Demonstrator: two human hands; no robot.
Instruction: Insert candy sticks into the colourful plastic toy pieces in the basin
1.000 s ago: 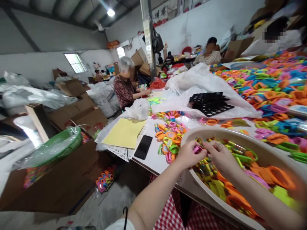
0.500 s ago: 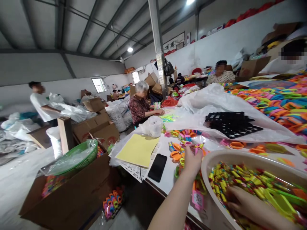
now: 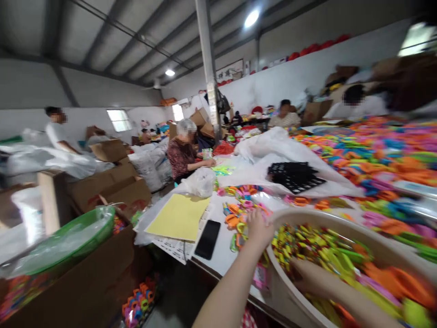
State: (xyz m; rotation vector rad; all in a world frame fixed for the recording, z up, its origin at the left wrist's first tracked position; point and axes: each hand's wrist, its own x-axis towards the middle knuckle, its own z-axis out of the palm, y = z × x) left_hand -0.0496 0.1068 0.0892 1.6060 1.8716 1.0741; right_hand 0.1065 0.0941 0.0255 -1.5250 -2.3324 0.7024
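My left hand [image 3: 258,228] reaches over the white table beside the tub's rim. Its fingers look stretched out, touching or just above small pink and orange plastic pieces [image 3: 235,217]; I make out nothing held in them. Inside the large beige tub [image 3: 278,269], my right hand [image 3: 302,274] is sunk among many small yellow pieces with red ends [image 3: 307,243], which resemble wrapped candies. Its fingers are blurred and partly hidden. Larger orange plastic pieces [image 3: 399,282] lie at the tub's right side.
A black phone [image 3: 207,239] and a yellow sheet [image 3: 179,216] lie left of my hands. Black grid-like pieces [image 3: 295,176] rest on plastic sheeting. A green basket [image 3: 77,237] sits on a cardboard box [image 3: 85,282]. A person [image 3: 182,152] works across the table; others sit farther back.
The view has turned right, so the surroundings appear farther left. My left hand's fingers have come away from the pink piece they were at. My right hand stays in the tub.
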